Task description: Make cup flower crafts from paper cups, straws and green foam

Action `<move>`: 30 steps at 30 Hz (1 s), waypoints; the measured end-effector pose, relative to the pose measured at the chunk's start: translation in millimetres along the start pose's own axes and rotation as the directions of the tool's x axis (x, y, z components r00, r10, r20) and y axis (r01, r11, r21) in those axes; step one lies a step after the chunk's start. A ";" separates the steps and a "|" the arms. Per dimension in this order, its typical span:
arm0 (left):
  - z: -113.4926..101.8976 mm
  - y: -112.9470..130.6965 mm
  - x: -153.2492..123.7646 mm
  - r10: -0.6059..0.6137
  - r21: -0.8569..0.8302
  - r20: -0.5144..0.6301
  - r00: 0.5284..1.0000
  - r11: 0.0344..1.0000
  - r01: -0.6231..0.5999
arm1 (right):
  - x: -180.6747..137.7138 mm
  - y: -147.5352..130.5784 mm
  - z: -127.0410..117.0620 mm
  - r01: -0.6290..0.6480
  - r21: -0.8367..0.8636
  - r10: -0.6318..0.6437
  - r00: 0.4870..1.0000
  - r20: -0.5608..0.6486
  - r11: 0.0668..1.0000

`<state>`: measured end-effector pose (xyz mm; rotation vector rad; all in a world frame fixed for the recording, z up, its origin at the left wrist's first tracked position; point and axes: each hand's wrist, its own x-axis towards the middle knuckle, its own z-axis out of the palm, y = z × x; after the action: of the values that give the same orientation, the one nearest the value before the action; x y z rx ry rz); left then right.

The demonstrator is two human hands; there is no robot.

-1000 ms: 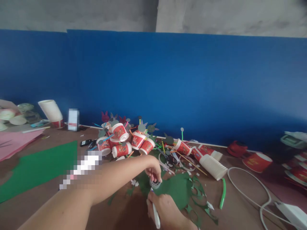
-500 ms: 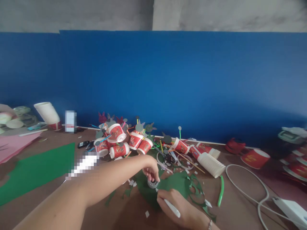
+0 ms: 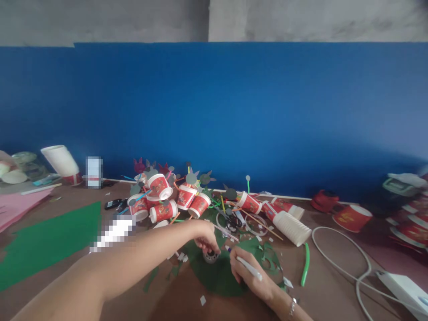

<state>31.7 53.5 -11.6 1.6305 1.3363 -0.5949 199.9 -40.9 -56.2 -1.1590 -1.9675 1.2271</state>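
Observation:
My left hand (image 3: 205,238) reaches across from the left, its fingers pinched on a small grey round object (image 3: 210,256) that rests on a dark green paper piece (image 3: 217,276). To its right, my right hand (image 3: 245,272) is closed around a white pen (image 3: 249,267) whose tip points toward the round object. Both hands are over the green paper on the brown table (image 3: 327,290).
A heap of red and white paper cups (image 3: 167,200) with sticks and paper shapes lies behind the hands. A ribbed white cup stack (image 3: 293,227), a green straw (image 3: 304,269), a white cable (image 3: 354,263), scissors (image 3: 230,220), a large green sheet (image 3: 47,240) and a pink sheet (image 3: 16,205) surround them.
My right hand with the pen has swung from below the round object round to its right side. The left hand has stayed on the object.

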 end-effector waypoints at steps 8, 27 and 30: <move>14.3 -13.9 -14.4 0.114 -0.037 -0.235 0.965 0.991 -0.126 | -12.5 -8.4 9.9 0.072 -0.441 -0.123 0.989 -0.088 0.895; 81.1 -53.0 -26.6 0.342 0.158 -0.812 0.474 0.909 -0.385 | -20.4 12.2 27.5 0.100 -0.781 -0.286 0.953 -0.103 0.616; 90.4 -58.6 -27.1 0.286 0.104 -0.886 0.364 0.889 -0.447 | -18.3 9.9 25.9 0.100 -0.763 -0.271 0.957 -0.101 0.638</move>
<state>-15.3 -38.9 -51.6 2.1092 1.5489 0.8059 192.1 -66.0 -76.5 -1.3233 -2.4214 0.0999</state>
